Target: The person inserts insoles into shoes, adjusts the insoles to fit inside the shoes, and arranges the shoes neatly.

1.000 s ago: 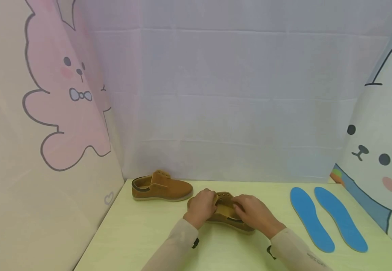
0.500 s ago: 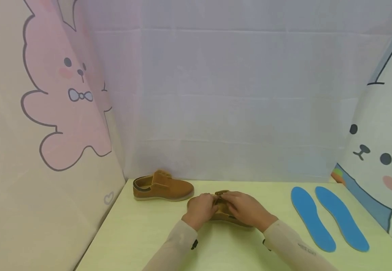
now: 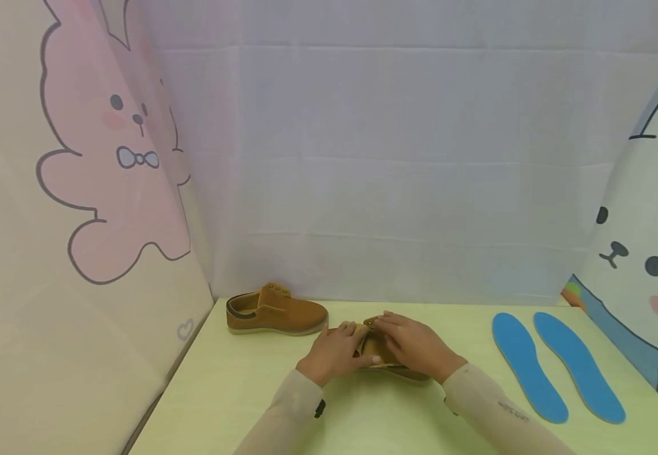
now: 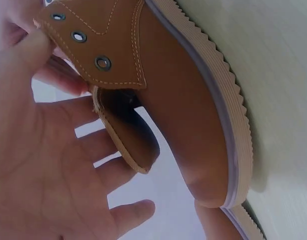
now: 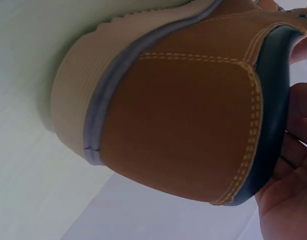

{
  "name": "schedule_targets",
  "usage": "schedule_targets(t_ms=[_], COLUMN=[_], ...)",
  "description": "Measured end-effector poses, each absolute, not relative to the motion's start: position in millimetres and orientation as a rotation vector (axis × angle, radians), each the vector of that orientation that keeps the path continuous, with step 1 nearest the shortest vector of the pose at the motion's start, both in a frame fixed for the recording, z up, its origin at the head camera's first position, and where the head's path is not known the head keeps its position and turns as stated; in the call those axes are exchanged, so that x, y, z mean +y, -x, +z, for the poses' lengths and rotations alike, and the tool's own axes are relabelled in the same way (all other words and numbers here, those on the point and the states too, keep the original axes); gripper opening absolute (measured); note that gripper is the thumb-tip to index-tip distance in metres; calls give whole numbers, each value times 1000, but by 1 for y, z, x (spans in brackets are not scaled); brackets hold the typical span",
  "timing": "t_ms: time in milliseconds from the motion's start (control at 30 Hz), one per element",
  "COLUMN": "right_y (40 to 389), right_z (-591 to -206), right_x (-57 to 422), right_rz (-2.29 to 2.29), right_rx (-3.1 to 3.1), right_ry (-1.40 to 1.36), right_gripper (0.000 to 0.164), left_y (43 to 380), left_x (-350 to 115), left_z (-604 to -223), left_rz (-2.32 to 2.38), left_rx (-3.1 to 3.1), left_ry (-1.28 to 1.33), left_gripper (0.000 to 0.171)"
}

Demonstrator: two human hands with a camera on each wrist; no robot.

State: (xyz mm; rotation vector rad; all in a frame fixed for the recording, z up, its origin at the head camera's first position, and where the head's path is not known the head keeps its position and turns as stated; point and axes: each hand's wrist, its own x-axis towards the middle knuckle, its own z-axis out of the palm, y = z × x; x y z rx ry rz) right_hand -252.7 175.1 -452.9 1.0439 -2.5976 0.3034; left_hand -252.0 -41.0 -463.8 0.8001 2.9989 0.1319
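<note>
A brown leather shoe (image 3: 411, 374) with metal eyelets sits on the table, toe to the left, between both hands. My left hand (image 3: 331, 354) lies over its front with the fingers spread. In the left wrist view, the fingers touch the raised tongue (image 4: 131, 137) and the thumb is at the eyelet flap (image 4: 93, 45). My right hand (image 3: 417, 344) reaches over the shoe's opening and holds the far eyelet flap; its thumb is mostly hidden in the head view. The dark-lined heel collar (image 5: 273, 95) shows beside the palm in the right wrist view.
A matching brown shoe (image 3: 292, 316) stands at the back left, its toe pointing right. Two blue insoles, a left one (image 3: 528, 366) and a right one (image 3: 579, 366), lie on the right side of the pale yellow table (image 3: 215, 392). A white curtain (image 3: 397, 189) hangs behind.
My left hand's fingers have spread, with the thumb stretched to the right over the shoe. My right hand has moved left and away from me, to the far eyelet flap.
</note>
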Motion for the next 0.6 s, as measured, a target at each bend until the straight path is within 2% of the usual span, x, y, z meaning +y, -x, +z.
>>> schedule_targets(t_ms=[467,600], right_y=[260,265], right_z=[-462,-460], right_x=[174,172], right_rz=[300,278], right_rx=[-2661,-2673], right_ry=[-922,-915], right_gripper=[51,49], left_y=[249,250], left_x=[-51,-49], left_z=[-469,-470], left_rz=[183,163], left_rx=[2973,2999], left_ry=[-848,-856], left_gripper=[96,98])
